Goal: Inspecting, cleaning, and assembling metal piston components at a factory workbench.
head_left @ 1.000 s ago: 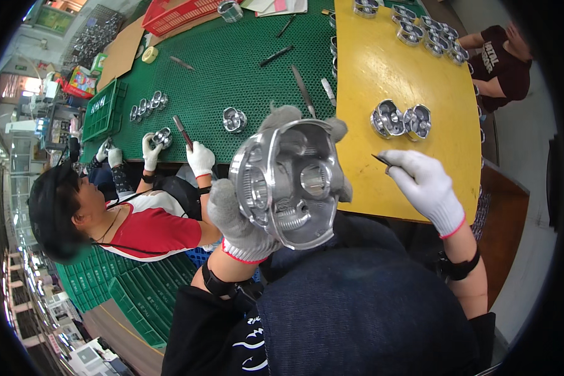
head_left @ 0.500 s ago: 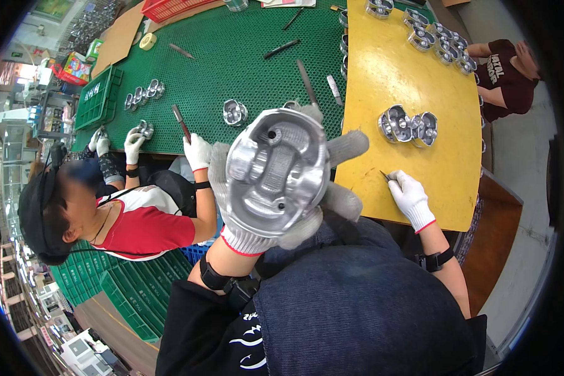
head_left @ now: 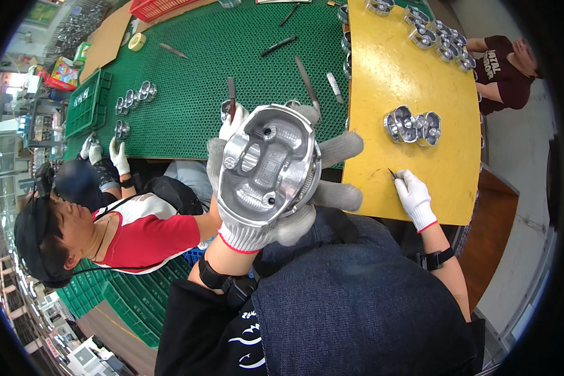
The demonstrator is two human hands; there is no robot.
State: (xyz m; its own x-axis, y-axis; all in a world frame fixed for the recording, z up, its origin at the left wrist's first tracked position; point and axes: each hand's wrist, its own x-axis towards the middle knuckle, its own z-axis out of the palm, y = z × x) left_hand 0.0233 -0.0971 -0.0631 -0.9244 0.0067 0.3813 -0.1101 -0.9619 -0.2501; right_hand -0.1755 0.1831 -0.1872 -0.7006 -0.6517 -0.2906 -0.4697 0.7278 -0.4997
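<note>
My left hand (head_left: pixel 297 224), in a white-grey knit glove, holds up a silver metal engine piston (head_left: pixel 271 168). Its hollow underside with two small holes faces me, and the fingers wrap round its rim. At the right, my gloved right hand (head_left: pixel 413 195) pinches a thin dark pointed tool (head_left: pixel 392 172) over the near part of the yellow board (head_left: pixel 382 69); most of the tool is hidden in the fingers. Two pistons, a left one (head_left: pixel 400 124) and a right one (head_left: pixel 428 128), stand side by side on the board beyond that hand.
On the green mat (head_left: pixel 188 81) lie a file (head_left: pixel 307 81), a black marker (head_left: pixel 278 46), a white tube (head_left: pixel 334 87) and tape (head_left: pixel 137 42). A co-worker's gloved hand (head_left: pixel 232 120) holds a tool beside a piston. Several pistons (head_left: pixel 448 44) stand at the far right, near another person (head_left: pixel 504 72).
The piston in my left hand has turned a little and shifted slightly left. The co-worker's tool hand has moved right to a piston; their other hand has come off one. My right hand stays nearly still.
</note>
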